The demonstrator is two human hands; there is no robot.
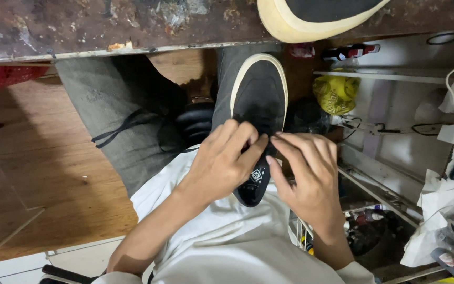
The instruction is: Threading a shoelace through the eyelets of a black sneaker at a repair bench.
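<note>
A black sneaker with a cream sole rests on my lap, toe pointing away from me. My left hand lies over the middle of the shoe, fingers curled at the lacing area. My right hand meets it from the right, fingertips pinching at the same spot on the tongue. A small white patterned label shows on the tongue between my hands. Whether a lace is gripped is hidden by my fingers. A second matching sneaker sits on the stained worktop above.
My grey trousers and white shirt fill the middle. A wooden floor lies left. At right are white shelves with a yellow bag, cables, bottles and crumpled white plastic bags.
</note>
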